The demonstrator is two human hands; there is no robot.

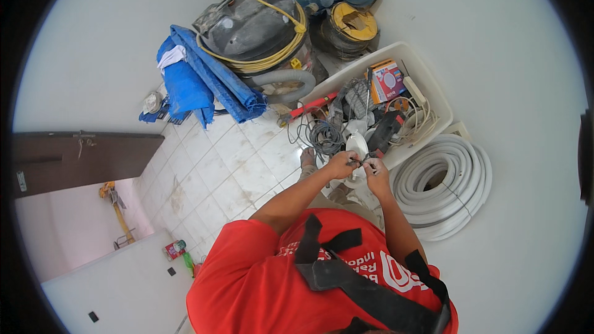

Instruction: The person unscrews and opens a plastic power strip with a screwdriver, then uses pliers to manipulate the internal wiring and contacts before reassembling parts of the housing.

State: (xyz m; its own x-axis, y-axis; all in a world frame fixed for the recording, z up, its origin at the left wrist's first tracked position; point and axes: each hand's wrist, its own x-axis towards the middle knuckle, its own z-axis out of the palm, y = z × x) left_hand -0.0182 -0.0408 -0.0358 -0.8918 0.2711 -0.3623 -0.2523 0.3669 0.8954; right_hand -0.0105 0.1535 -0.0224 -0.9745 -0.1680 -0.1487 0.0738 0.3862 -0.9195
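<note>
My left hand (pixel 340 164) and my right hand (pixel 376 175) are close together at the centre, both with fingers closed on a small dark item (pixel 359 162), perhaps wire or a tool, too small to make out. Just under them is a white round fixture (pixel 357 145), partly hidden by my fingers. Right behind, a white plastic tub (pixel 433 67) holds a coil of grey cable (pixel 325 137), a black-and-grey tool (pixel 387 128), pale cords, small orange boxes (pixel 388 79) and a red bar-shaped tool (pixel 311 106).
A large coil of white tubing (pixel 464 185) lies right of me. A dusty vacuum (pixel 241 28) with yellow cord, blue tarps (pixel 192 89) and a yellow-topped spool (pixel 354 21) stand behind the tub. A brown door (pixel 80 159) and tiled floor (pixel 212 182) are at left.
</note>
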